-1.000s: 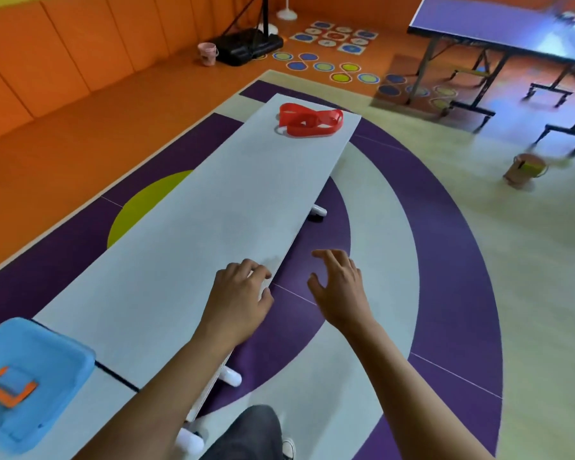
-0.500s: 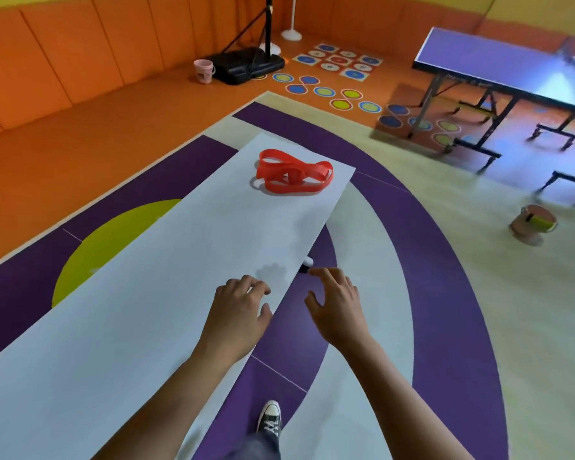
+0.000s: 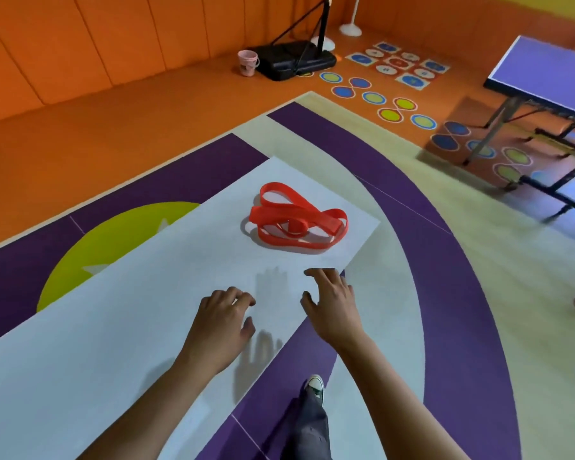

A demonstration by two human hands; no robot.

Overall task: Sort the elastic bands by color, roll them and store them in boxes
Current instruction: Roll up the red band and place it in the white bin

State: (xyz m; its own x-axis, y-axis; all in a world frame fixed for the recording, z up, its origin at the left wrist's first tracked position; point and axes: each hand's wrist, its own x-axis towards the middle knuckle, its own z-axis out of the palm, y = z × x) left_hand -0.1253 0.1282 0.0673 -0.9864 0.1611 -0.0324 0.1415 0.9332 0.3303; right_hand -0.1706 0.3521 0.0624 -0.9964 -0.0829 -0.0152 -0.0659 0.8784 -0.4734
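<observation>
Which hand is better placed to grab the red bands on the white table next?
Likely the right hand: it is farther forward, with its fingers extended toward the red bands. The left hand sits farther back, fingers curled, holding nothing.

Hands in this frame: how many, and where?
2. The left hand is over the white table, fingers curled; the right hand is beside it at the table's right edge. Neither touches the red bands.

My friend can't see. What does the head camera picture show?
A tangled pile of red elastic bands lies near the far end of a white table. The person's left hand and right hand hover just short of it, both empty. Behind stand a pink bucket and a blue table-tennis table.
</observation>
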